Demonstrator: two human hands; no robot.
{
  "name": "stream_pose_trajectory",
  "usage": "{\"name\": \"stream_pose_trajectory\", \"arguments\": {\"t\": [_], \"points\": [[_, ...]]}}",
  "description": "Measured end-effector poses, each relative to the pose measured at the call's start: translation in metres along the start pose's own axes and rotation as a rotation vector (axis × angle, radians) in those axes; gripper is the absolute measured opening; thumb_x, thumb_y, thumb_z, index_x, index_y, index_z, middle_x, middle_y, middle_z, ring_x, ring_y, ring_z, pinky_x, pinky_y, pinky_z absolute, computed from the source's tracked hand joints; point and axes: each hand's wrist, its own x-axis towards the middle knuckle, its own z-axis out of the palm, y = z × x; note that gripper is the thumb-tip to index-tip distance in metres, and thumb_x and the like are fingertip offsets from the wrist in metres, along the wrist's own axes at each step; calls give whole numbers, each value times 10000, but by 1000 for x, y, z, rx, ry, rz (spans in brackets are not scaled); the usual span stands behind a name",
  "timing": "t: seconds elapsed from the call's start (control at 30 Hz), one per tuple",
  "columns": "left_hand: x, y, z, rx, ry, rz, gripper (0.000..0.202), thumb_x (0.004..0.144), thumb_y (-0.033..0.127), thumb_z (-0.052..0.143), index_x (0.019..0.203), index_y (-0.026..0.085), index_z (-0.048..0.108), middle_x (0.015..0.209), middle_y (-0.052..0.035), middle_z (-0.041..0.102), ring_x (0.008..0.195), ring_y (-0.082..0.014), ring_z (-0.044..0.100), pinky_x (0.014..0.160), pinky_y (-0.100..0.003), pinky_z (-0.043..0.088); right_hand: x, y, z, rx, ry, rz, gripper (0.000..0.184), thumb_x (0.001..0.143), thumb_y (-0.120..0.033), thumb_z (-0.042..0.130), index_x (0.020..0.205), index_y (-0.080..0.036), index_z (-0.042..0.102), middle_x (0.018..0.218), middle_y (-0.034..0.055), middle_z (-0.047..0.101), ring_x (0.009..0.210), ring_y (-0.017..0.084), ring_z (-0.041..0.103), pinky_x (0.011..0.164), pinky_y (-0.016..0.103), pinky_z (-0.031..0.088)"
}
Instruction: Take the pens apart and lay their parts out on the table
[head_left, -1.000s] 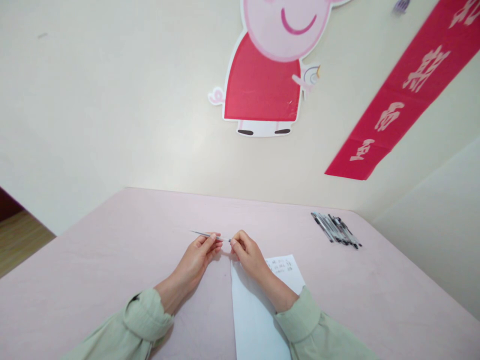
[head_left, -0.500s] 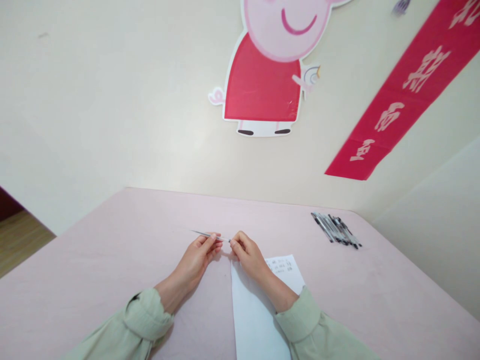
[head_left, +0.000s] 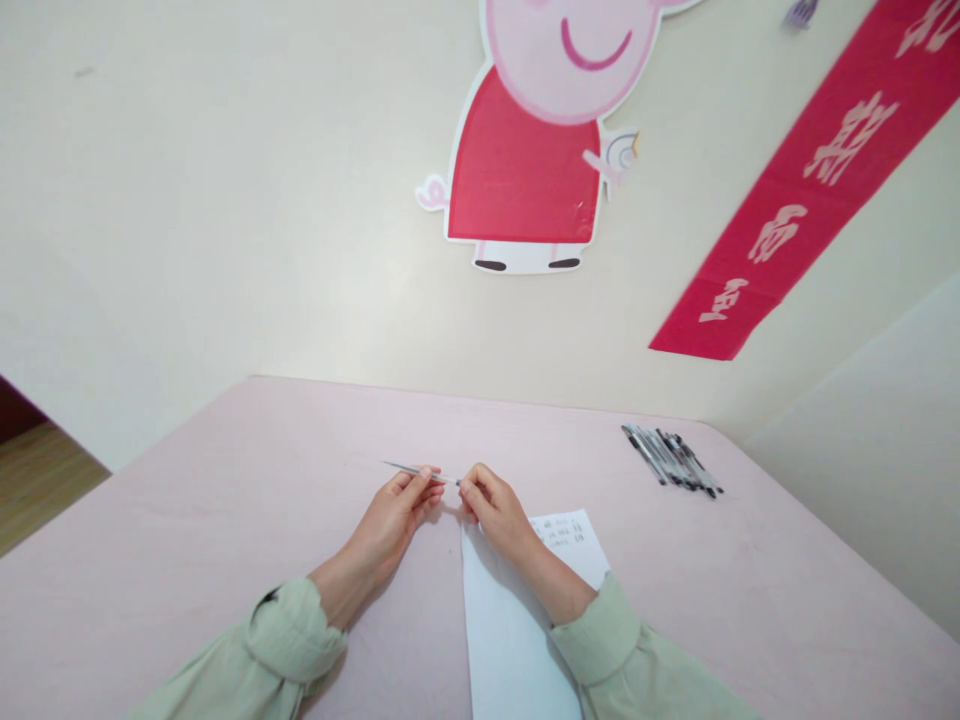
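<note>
A slim pen [head_left: 406, 468] with a thin pointed tip lies almost level between my two hands, its tip to the left. My left hand [head_left: 405, 510] is closed on its middle, thumb on top and fingers beneath. At the pen's right end, where a small dark part shows, my right hand [head_left: 491, 505] pinches with thumb and curled forefinger. What else sits inside the right fingers is hidden. Partly under my right wrist lies a white sheet of paper [head_left: 510, 640] with handwriting near its top edge.
Several black and clear pens [head_left: 671, 460] lie in a row at the back right of the pink-covered table [head_left: 187, 540]. Behind it rises a wall with a cartoon pig cutout [head_left: 525, 170] and a red banner [head_left: 787, 210].
Almost nothing differs; both hands keep the pen in nearly the same place.
</note>
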Motion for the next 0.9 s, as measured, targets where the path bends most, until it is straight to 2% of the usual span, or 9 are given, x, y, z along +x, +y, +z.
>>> {"name": "stream_pose_trajectory", "arguments": {"t": [0.17, 0.4, 0.53, 0.63, 0.7, 0.77, 0.83, 0.9], "points": [[-1, 0, 2, 9, 14, -7, 114, 766, 221, 744, 796, 120, 700, 749, -38, 708, 687, -86, 647, 680, -176, 523, 1, -2, -1, 54, -15, 20, 286, 904, -414, 481, 698, -216, 471, 569, -55, 462, 523, 113, 427, 535, 242, 347], [0, 1, -1, 44, -2, 19, 196, 726, 280, 776, 820, 125, 702, 776, -51, 718, 712, -105, 652, 688, -193, 519, 2, 1, 1, 149, -24, 58, 347, 884, -500, 501, 691, -214, 463, 551, -51, 470, 496, 106, 428, 500, 233, 353], [-3, 1, 1, 76, -15, 30, 274, 686, 330, 798, 845, 128, 702, 778, -50, 717, 713, -114, 646, 688, -206, 514, 0, -1, 5, 140, -33, 42, 288, 885, -479, 512, 761, -221, 478, 626, -36, 528, 541, 115, 476, 522, 237, 382], [-8, 0, 6, 196, -41, 73, 318, 681, 384, 779, 856, 129, 703, 799, -61, 714, 711, -137, 638, 683, -236, 510, 1, -1, 6, 120, -17, 28, 250, 867, -440, 550, 770, -218, 488, 621, -43, 528, 530, 110, 481, 517, 234, 384], [-12, 2, 8, 357, -62, 139, 297, 702, 392, 741, 860, 143, 706, 792, -58, 707, 677, -146, 618, 641, -244, 492, 2, 1, 3, 147, 58, 35, 261, 868, -445, 539, 755, -216, 486, 599, -49, 519, 497, 103, 468, 499, 231, 380], [-14, 8, 9, 548, -43, 260, 203, 719, 352, 704, 810, 171, 700, 730, -34, 680, 635, -150, 581, 603, -242, 457, 5, 3, -2, 188, 173, 62, 272, 867, -457, 527, 752, -214, 489, 606, -45, 530, 477, 95, 457, 477, 222, 372], [-13, 17, 5, 722, 44, 434, 106, 733, 300, 665, 767, 200, 677, 694, -17, 639, 638, -163, 552, 615, -252, 428, 8, 5, -7, 225, 274, 97, 271, 858, -458, 531, 752, -211, 500, 621, -39, 544, 472, 88, 452, 461, 211, 364], [-8, 27, -3, 900, 155, 597, 77, 741, 264, 629, 795, 217, 654, 757, -23, 624, 703, -188, 552, 675, -274, 417, 10, 7, -10, 262, 330, 128, 269, 842, -458, 547, 750, -208, 510, 623, -39, 546, 466, 85, 450, 444, 203, 359]]}}
